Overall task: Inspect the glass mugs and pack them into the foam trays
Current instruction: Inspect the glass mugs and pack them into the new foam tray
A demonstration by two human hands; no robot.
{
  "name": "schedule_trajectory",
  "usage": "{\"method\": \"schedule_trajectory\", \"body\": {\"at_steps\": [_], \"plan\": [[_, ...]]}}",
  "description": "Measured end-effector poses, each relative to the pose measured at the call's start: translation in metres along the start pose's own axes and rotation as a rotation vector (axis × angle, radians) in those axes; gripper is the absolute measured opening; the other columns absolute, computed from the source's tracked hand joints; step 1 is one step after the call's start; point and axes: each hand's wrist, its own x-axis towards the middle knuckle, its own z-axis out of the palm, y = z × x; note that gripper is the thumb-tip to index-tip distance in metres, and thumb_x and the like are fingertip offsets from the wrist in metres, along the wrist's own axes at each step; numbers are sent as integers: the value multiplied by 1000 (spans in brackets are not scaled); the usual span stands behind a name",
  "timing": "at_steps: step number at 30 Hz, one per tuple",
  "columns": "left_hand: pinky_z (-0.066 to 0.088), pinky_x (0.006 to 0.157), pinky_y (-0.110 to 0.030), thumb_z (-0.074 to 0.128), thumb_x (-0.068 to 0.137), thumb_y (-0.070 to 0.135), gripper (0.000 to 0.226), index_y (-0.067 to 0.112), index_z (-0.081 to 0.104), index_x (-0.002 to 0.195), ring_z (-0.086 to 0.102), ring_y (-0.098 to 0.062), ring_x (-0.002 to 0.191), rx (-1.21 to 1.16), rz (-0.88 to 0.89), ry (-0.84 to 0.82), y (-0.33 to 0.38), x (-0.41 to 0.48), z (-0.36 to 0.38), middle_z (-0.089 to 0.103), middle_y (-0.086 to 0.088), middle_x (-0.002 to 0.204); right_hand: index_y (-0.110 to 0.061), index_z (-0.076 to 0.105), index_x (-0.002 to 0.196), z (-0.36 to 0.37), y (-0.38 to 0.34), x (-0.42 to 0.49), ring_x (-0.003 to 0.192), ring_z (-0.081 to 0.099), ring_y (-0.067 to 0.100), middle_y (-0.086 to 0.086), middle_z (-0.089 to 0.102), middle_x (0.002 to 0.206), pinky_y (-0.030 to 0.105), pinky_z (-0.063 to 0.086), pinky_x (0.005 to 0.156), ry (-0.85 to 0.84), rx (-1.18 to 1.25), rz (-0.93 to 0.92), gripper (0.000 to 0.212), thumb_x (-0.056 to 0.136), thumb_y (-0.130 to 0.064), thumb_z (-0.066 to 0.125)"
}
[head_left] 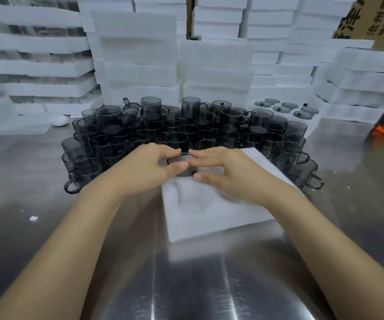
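Steel table (pixel 186 285): two hands, left (pixel 147 169) and right (pixel 223 174), pinch one mug (pixel 181 168) over one foam tray (pixel 209 218).

Bright, even light from overhead. The steel table (pixel 186 285) throws back broad white streaks of glare near the bottom edge. Shadows are faint. Wide-angle bending curves the foam stacks (pixel 36 54) at the sides; the edges look slightly soft.
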Motion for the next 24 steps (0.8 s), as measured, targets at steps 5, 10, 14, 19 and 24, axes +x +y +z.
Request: {"method": "schedule_trajectory", "body": {"at_steps": [5, 10, 14, 19, 24], "plan": [[31, 86, -8, 60, 90, 39, 33, 24, 67, 119, 47, -1, 115, 42, 18, -8, 2, 2, 6, 50, 16, 126, -40, 59, 126, -3, 3, 0, 140, 30, 6, -18, 46, 143, 42, 30, 113, -140, -14, 56, 30, 98, -34, 51], [29, 95, -16, 59, 91, 38, 39, 24, 60, 128, 44, -1, 117, 30, -15, -4, 1, 4, 7, 48, 17, 132, -31, 62, 123, -48, 29, -12, 124, 50, 21, -6, 60, 129, 42, 46, 97, 351, -307, 398, 36, 90, -19, 57], [30, 105, -27, 59, 91, 40, 44, 23, 57, 131, 36, -9, 129, 38, -57, 7, 1, 5, 8, 43, 13, 134, -17, 58, 118, -84, 63, -39, 119, 41, 34, 14, 40, 129, 40, 40, 92, 174, -383, 838, 46, 78, -32, 75], [29, 100, -28, 60, 91, 39, 39, 25, 60, 127, 31, -11, 116, 43, -88, 84, 1, 6, 13, 39, 14, 114, -17, 50, 106, -89, 74, -52, 91, 50, 24, 3, 51, 95, 29, 37, 64, 67, -295, 922, 47, 73, -27, 82], [25, 98, -25, 62, 91, 33, 37, 18, 61, 126, 32, -15, 123, 25, -81, 184, 4, 6, 17, 44, 9, 113, -7, 49, 73, -83, 79, -42, 58, 51, 16, 3, 53, 66, 25, 33, 46, 112, -303, 951, 42, 71, -34, 82]]}}
